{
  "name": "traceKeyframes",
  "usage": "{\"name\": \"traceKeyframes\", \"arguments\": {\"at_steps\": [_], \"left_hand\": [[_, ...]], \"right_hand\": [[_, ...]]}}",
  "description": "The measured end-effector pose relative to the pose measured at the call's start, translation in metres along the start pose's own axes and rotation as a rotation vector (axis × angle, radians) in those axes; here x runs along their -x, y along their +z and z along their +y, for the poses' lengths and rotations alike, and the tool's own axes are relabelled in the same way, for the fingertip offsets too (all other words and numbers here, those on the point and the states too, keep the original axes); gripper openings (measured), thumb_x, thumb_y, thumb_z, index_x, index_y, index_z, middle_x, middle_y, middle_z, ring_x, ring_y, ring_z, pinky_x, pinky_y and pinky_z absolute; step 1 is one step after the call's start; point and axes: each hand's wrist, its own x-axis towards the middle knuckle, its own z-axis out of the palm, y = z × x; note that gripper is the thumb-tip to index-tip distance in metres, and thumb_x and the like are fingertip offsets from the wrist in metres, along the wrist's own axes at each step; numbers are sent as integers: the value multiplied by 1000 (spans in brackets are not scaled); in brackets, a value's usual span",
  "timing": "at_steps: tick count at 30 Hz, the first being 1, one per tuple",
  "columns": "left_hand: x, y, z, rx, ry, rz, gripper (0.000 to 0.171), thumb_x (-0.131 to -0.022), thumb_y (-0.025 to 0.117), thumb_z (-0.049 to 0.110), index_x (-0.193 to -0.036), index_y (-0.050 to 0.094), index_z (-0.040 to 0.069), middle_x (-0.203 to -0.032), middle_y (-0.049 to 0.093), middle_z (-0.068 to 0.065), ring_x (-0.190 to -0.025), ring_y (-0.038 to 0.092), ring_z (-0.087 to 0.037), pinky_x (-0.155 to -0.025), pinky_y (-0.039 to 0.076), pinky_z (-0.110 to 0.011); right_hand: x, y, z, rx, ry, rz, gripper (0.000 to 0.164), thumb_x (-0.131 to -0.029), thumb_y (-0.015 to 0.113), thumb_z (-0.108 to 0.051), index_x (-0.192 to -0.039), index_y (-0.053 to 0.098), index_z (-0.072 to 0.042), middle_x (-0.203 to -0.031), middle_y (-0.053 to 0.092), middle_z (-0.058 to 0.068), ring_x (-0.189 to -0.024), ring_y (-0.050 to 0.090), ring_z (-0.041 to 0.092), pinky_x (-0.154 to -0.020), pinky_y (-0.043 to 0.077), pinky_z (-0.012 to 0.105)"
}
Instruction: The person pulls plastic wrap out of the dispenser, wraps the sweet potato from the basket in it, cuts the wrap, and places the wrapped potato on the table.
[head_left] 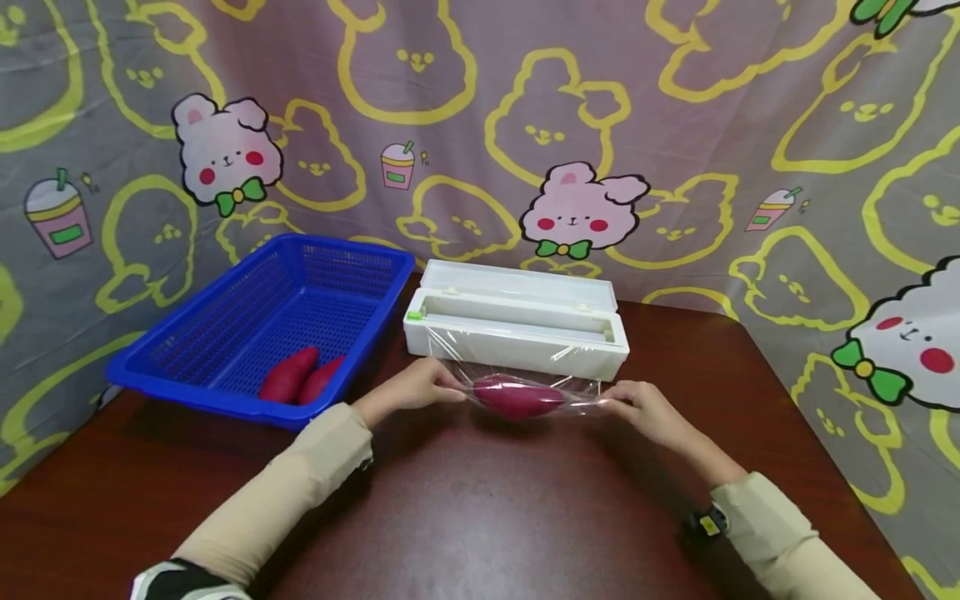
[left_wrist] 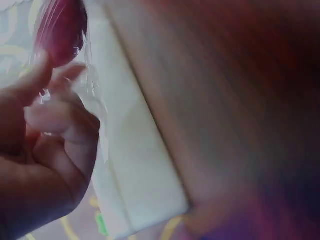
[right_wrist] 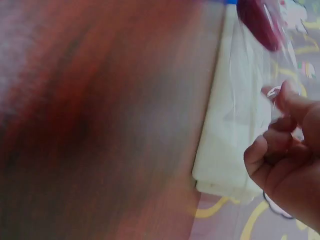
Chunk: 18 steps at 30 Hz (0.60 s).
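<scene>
A red-purple sweet potato (head_left: 517,397) lies in clear plastic wrap (head_left: 581,403) in front of a white wrap dispenser box (head_left: 517,345) with its lid raised. My left hand (head_left: 420,384) pinches the gathered wrap at the potato's left end. At the other end my right hand (head_left: 647,408) pinches the film between thumb and fingers. Some of the film stretches up to the box's front. Both wrist views show the curled fingers by the film, with the potato (left_wrist: 62,32) just beyond the left fingertips and, in the right wrist view, the potato (right_wrist: 260,22) above the hand.
A blue plastic basket (head_left: 225,403) stands at the left, with two more sweet potatoes (head_left: 290,375) in its near corner. A green piece (head_left: 415,316) sits on the box's left end. Behind the brown table (head_left: 480,517) hangs a cartoon-print curtain (head_left: 465,125).
</scene>
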Motion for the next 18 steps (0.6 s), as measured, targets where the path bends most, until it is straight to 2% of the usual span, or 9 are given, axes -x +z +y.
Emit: {"name": "traceKeyframes", "arguments": {"at_steps": [3, 6, 8, 11, 14, 16, 18], "left_hand": [[0, -3, 0, 194, -113, -15, 21, -79, 67, 14, -77, 67, -7, -48, 38, 9, -39, 30, -3, -36, 26, -17], [0, -4, 1, 293, -165, -6, 25, -79, 66, 13, -74, 62, -12, -47, 39, 7, -37, 29, -4, -35, 24, -18], [0, -6, 2, 319, -165, 2, 26, -80, 65, 12, -75, 61, -14, -48, 41, 6, -38, 29, -4, -36, 24, -18], [-1, -9, 3, 390, -152, 32, 25, -83, 62, 10, -79, 63, -15, -54, 49, 4, -46, 36, -5, -43, 31, -21], [-3, -12, 4, 466, -121, 79, 25, -87, 58, 10, -83, 64, -14, -65, 57, 0, -59, 44, -8, -56, 39, -26], [-4, -13, 4, 510, -117, 108, 26, -89, 55, 11, -84, 64, -13, -70, 60, -1, -64, 48, -10, -62, 41, -31], [-6, -12, 4, 529, -127, 125, 28, -90, 53, 13, -82, 64, -12, -68, 59, 0, -63, 50, -11, -62, 42, -31]], "right_hand": [[-2, -9, 0, -164, 51, -39, 7, -81, 59, 5, -80, 66, 5, -82, 55, 10, -69, 48, 6, -56, 44, 23], [-5, -13, 5, -329, 67, -72, 13, -85, 54, 5, -80, 65, 8, -97, 52, 21, -84, 50, 7, -63, 46, 23], [-7, -16, 6, -414, 74, -74, 16, -88, 51, 3, -82, 65, 9, -110, 52, 22, -95, 50, 10, -67, 46, 24], [-10, -16, 10, -550, 62, -52, 21, -91, 47, -1, -87, 67, 4, -119, 55, 8, -106, 47, 11, -74, 45, 22], [-13, -14, 8, -746, 37, -43, 27, -94, 39, 0, -95, 67, 0, -112, 60, 1, -101, 54, 12, -77, 46, 23], [-16, -12, 6, -869, 22, -52, 32, -95, 34, 2, -102, 65, -1, -106, 62, 5, -92, 61, 17, -80, 46, 27], [-18, -8, 5, -945, 22, -46, 34, -95, 31, 3, -105, 64, -2, -101, 63, 8, -84, 64, 22, -80, 47, 30]]}}
